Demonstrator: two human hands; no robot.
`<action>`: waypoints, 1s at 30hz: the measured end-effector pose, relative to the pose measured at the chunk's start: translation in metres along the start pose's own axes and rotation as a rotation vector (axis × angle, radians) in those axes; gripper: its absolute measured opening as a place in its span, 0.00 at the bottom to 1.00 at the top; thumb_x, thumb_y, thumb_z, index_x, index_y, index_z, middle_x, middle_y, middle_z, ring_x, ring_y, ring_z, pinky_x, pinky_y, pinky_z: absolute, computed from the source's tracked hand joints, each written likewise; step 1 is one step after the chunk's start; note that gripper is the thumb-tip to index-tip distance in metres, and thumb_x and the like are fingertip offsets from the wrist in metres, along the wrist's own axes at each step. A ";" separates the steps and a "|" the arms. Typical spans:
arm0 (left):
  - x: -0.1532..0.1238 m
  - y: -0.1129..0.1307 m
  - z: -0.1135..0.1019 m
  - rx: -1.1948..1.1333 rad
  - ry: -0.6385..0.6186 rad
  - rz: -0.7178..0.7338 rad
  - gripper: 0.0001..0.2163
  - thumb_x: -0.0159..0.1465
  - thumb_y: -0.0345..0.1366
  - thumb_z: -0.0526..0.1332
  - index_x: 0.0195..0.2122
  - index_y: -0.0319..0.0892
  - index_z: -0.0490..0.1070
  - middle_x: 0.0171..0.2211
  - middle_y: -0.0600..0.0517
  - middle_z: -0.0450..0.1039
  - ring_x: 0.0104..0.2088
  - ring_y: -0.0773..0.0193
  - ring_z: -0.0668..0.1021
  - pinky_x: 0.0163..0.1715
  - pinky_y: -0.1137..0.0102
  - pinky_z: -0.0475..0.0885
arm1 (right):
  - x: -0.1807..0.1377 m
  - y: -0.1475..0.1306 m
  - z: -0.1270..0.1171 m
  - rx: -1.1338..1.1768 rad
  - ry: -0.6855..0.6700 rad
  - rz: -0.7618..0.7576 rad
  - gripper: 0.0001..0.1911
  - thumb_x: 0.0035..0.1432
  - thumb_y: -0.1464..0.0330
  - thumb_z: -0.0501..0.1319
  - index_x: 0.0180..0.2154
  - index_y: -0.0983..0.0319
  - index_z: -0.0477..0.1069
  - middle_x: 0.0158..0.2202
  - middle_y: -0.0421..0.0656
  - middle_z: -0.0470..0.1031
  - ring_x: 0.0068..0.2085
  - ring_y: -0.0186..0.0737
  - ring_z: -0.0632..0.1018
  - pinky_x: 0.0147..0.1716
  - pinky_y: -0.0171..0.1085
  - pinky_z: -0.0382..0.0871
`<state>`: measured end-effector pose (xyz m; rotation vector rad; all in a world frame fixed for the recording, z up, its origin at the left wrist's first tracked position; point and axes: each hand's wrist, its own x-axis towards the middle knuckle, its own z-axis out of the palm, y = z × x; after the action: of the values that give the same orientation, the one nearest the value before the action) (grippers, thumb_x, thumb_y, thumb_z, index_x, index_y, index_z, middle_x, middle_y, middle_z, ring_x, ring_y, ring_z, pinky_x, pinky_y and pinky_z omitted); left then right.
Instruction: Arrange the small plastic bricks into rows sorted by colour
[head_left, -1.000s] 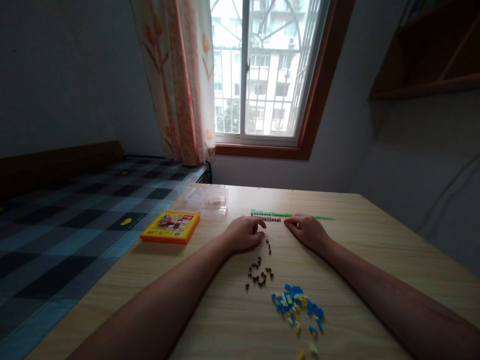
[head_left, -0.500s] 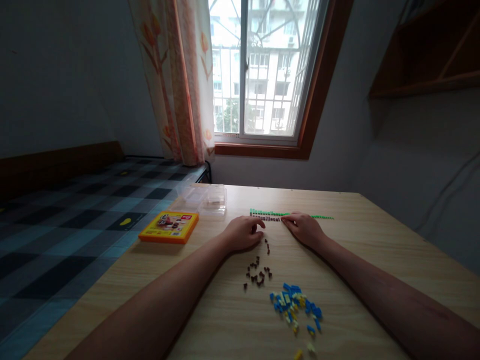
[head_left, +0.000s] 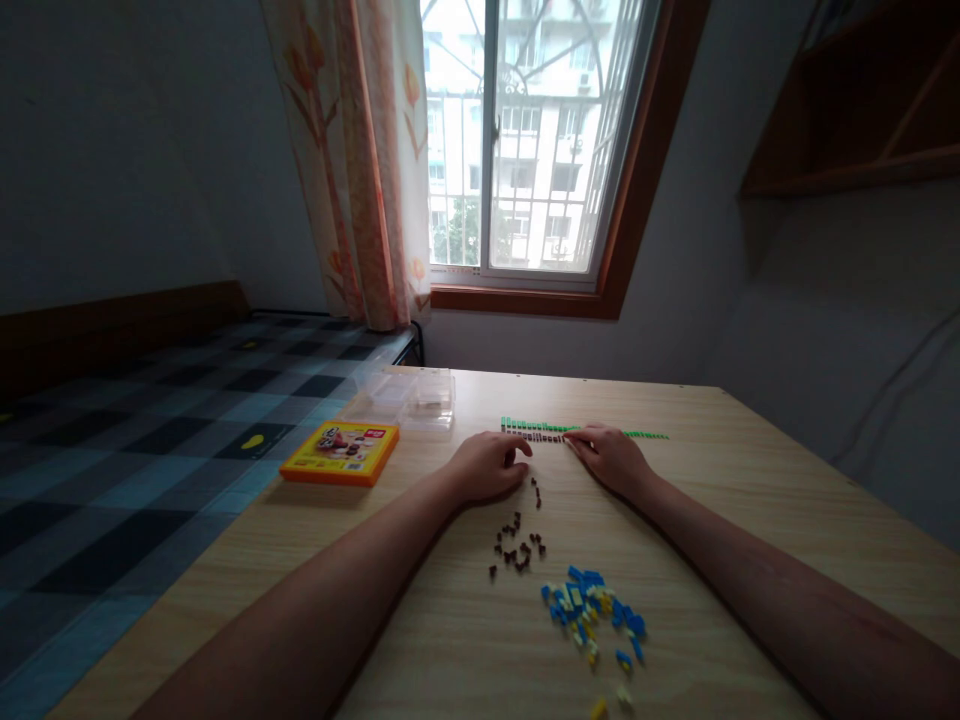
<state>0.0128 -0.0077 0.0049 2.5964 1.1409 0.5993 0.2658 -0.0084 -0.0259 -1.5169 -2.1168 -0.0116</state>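
Observation:
My right hand (head_left: pixel 609 455) rests on the table with its fingertips pinched on a small brown building block at the right end of a brown row (head_left: pixel 536 437). That block is mostly covered by the fingers. Just behind runs a longer row of green building blocks (head_left: pixel 517 424), partly hidden by my right hand. My left hand (head_left: pixel 487 465) lies at the left end of the rows, thumb and index finger curved and apart, holding nothing. Nearer to me are loose brown building blocks (head_left: pixel 523 556), with several scattered up toward my left hand.
A pile of blue, yellow and cream blocks (head_left: pixel 592 600) lies on the wooden table (head_left: pixel 720 600) between my forearms. At the left stand a yellow-orange box (head_left: pixel 341 455) and clear plastic cases (head_left: pixel 431 400). A bed with a checked cover (head_left: pixel 187 450) adjoins the table's left side.
Both hands hold nearly the same positions and the blocks have not visibly moved. The whole view has shifted very slightly.

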 end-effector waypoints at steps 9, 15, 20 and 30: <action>0.000 0.000 0.000 0.007 -0.004 0.000 0.12 0.57 0.38 0.59 0.41 0.47 0.76 0.27 0.56 0.75 0.28 0.66 0.73 0.31 0.73 0.64 | 0.000 -0.001 -0.001 -0.014 -0.027 0.005 0.16 0.66 0.61 0.53 0.40 0.55 0.79 0.36 0.42 0.78 0.36 0.38 0.77 0.32 0.33 0.63; 0.000 -0.001 0.001 0.004 0.002 0.001 0.12 0.57 0.38 0.59 0.41 0.47 0.76 0.27 0.56 0.75 0.28 0.66 0.73 0.31 0.72 0.64 | 0.000 -0.001 0.000 0.001 -0.006 0.003 0.15 0.65 0.62 0.54 0.41 0.55 0.79 0.37 0.42 0.78 0.37 0.38 0.77 0.33 0.33 0.65; 0.000 -0.001 0.001 0.004 0.001 0.001 0.12 0.57 0.38 0.59 0.41 0.47 0.76 0.27 0.56 0.74 0.28 0.66 0.73 0.31 0.72 0.64 | -0.002 -0.004 -0.001 0.059 0.062 -0.027 0.15 0.64 0.64 0.54 0.39 0.58 0.80 0.34 0.44 0.77 0.34 0.37 0.75 0.34 0.34 0.65; -0.001 0.000 0.000 -0.018 0.009 0.006 0.11 0.58 0.39 0.59 0.41 0.46 0.76 0.27 0.56 0.74 0.28 0.67 0.73 0.30 0.73 0.64 | -0.028 -0.046 -0.013 0.398 -0.105 -0.413 0.12 0.58 0.73 0.57 0.38 0.60 0.80 0.29 0.43 0.73 0.26 0.32 0.71 0.27 0.32 0.63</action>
<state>0.0121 -0.0091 0.0049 2.5853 1.1259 0.6203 0.2372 -0.0541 -0.0133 -0.8562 -2.3085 0.3275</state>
